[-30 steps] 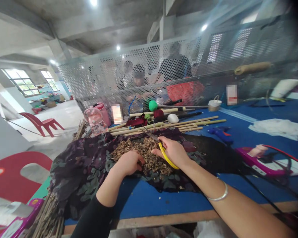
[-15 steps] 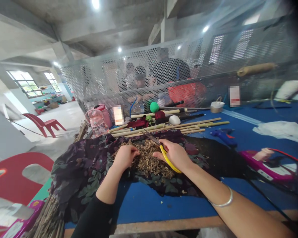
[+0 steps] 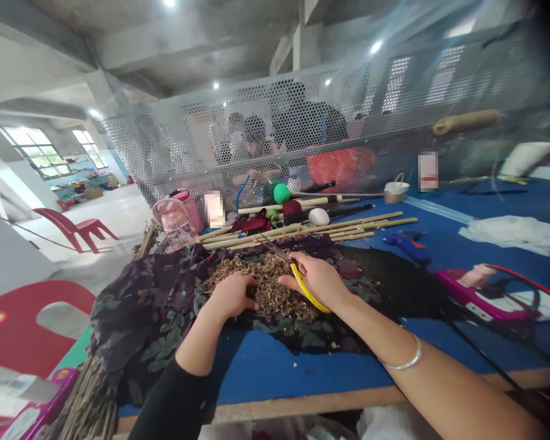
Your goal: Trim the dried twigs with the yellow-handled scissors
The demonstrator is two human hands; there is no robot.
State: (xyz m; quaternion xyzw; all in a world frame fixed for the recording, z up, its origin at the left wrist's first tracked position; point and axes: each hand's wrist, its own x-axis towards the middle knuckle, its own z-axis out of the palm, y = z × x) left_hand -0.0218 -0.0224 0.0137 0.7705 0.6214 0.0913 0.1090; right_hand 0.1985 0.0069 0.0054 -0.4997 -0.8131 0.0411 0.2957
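A heap of dried, shredded brown plant bits (image 3: 275, 292) lies on a dark floral cloth (image 3: 151, 342). At the heap's left side is my left hand (image 3: 231, 294), palm down, thumb and forefinger apart with a gap between them; its other fingertips are partly hidden. My right hand (image 3: 323, 282) grips scissors (image 3: 308, 292) with yellow handles. Their dark blades point away to the upper left, above the heap's far edge. A silver bangle (image 3: 407, 360) circles the right wrist.
Wooden sticks (image 3: 302, 231), a green ball (image 3: 282, 193) and a white ball (image 3: 319, 217) lie beyond the cloth. A blue glue gun (image 3: 407, 245) and a magenta device (image 3: 481, 296) with cables are at right. Behind a perforated metal screen (image 3: 187, 150) are other people.
My left thumb and forefinger have parted from a pinch, and that hand rests flatter on the heap. The scissors stay in my right hand. The whole view has shifted slightly.
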